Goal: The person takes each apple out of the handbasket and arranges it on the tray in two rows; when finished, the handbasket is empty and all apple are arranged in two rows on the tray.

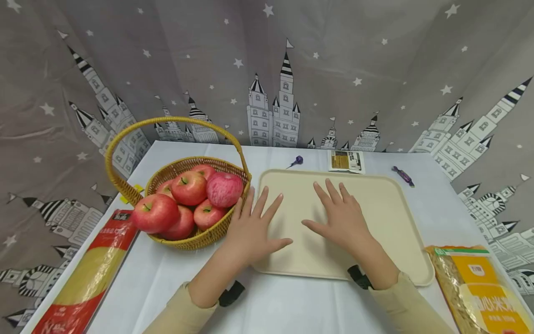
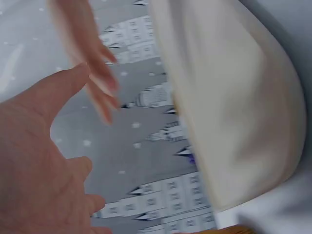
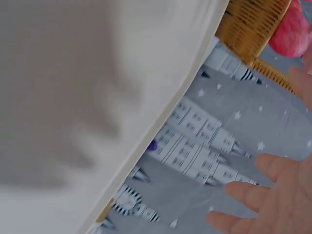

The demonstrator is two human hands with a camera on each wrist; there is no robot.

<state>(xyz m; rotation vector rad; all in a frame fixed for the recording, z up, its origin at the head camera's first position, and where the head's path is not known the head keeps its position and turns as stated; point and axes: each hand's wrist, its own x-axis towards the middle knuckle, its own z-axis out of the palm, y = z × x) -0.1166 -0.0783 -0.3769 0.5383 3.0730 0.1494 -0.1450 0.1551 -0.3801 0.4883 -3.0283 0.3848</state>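
My left hand (image 1: 250, 232) is spread, palm down, over the left end of a cream tray (image 1: 308, 260), its fingertips beside the rim of a wicker basket (image 1: 204, 239). Red apples (image 1: 155, 213) fill that basket. With fingers splayed, my right hand (image 1: 344, 218) hovers above the middle of the tray and casts a shadow on it. Neither hand holds anything. In the left wrist view the left hand (image 2: 39, 156) has its thumb extended, with the other hand beyond it. The right wrist view catches the fingers (image 3: 248, 195) of the right hand stretched out.
A red pack of noodles (image 1: 89, 273) lies left of the basket, and a yellow-orange bag (image 1: 479, 292) sits at the right. Behind the tray are a purple lollipop (image 1: 297, 160), a small flat packet (image 1: 347, 161) and a purple wrapped candy (image 1: 403, 176). A castle-print curtain (image 1: 267, 28) hangs behind.
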